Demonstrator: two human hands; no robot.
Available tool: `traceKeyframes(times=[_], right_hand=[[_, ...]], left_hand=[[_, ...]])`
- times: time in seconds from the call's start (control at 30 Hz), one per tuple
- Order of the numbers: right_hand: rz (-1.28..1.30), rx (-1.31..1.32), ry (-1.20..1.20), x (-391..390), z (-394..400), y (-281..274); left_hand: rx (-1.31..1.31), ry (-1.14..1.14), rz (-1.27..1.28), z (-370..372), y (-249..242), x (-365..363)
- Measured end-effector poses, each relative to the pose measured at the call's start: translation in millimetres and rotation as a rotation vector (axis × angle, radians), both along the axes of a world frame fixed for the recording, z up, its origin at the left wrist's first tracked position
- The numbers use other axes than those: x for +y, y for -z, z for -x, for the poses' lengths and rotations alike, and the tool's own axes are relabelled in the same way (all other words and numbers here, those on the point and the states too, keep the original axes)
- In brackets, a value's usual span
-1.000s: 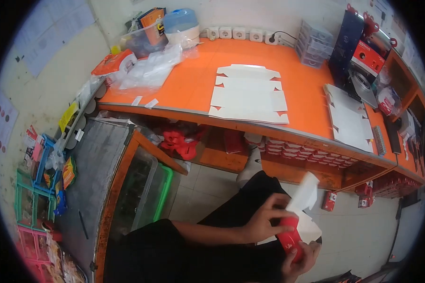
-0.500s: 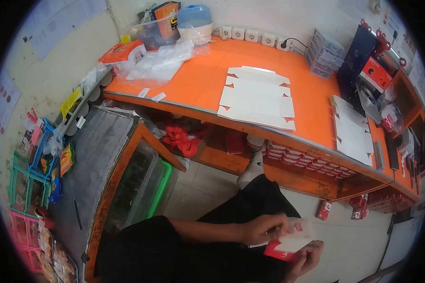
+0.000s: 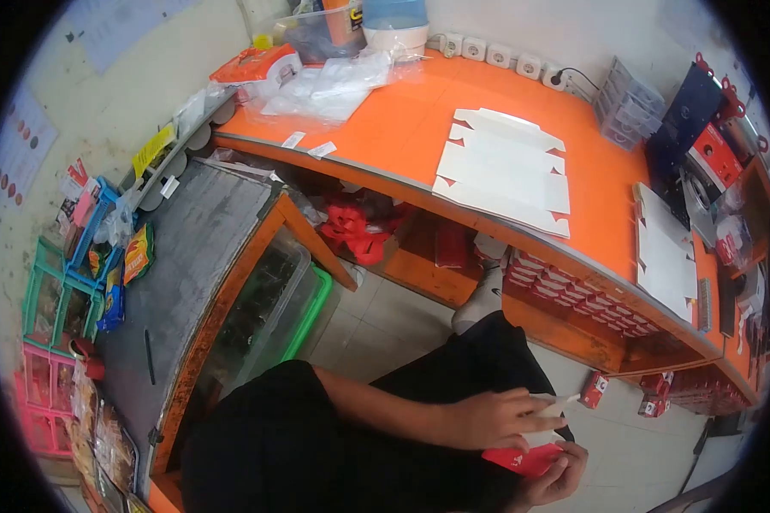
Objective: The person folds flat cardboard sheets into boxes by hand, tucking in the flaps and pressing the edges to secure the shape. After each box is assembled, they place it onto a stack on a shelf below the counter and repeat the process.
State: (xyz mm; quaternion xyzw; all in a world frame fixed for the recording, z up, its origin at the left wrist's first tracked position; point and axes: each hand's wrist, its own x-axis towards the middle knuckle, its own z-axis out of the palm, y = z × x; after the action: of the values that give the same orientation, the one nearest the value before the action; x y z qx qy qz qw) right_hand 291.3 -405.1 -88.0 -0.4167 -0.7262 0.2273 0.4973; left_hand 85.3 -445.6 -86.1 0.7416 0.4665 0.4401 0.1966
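Observation:
Over my lap I have a small red and white cardboard box (image 3: 529, 459), its red printed side facing up and pale flaps standing at the far end. My left hand (image 3: 498, 420) comes across from the left, with its fingers bent over the white flaps. From below, my right hand (image 3: 559, 475) grips the near right edge of the red side, thumb on top. The left fingertips are partly hidden behind the flaps. Flat white die-cut box blanks (image 3: 505, 171) lie stacked on the orange table (image 3: 393, 128) beyond my knees.
A second stack of white blanks (image 3: 663, 256) lies to the right. Many folded red and white boxes (image 3: 573, 295) fill the shelf below, and a few (image 3: 595, 390) sit on the floor. A dark-topped cabinet (image 3: 192, 231) stands left, with plastic bags (image 3: 334, 90) on the table behind.
My left hand has turned and closed farther over the white flaps, which now stand more upright. My right hand keeps its hold on the box. The head view has shifted slightly.

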Motion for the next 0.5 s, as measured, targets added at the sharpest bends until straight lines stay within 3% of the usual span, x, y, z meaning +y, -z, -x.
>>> traceKeyframes(times=[0.03,0.1,0.17,0.27,0.4,0.5], right_hand=[[0.001,0.001,-0.013,1.0,8.6,-10.0],[-0.160,0.092,-0.082,3.5,26.6,-29.6],[-0.143,0.069,-0.080,2.2,27.2,-25.0],[-0.134,0.003,-0.091,-1.9,24.0,-19.9],[-0.198,-0.208,-0.077,-4.7,16.4,-2.4],[-0.130,-0.065,0.122,2.5,10.2,5.3]], left_hand=[[0.173,-0.071,-0.097,-10.4,6.7,-1.9],[0.198,-0.066,-0.029,-20.5,14.5,-10.0],[0.183,-0.004,0.074,-25.3,21.2,-15.2],[0.314,-0.115,-0.047,-27.2,27.7,-15.6],[0.152,-0.108,-0.035,-28.8,31.5,-15.0],[0.154,-0.041,-0.136,-29.1,41.7,-10.9]])
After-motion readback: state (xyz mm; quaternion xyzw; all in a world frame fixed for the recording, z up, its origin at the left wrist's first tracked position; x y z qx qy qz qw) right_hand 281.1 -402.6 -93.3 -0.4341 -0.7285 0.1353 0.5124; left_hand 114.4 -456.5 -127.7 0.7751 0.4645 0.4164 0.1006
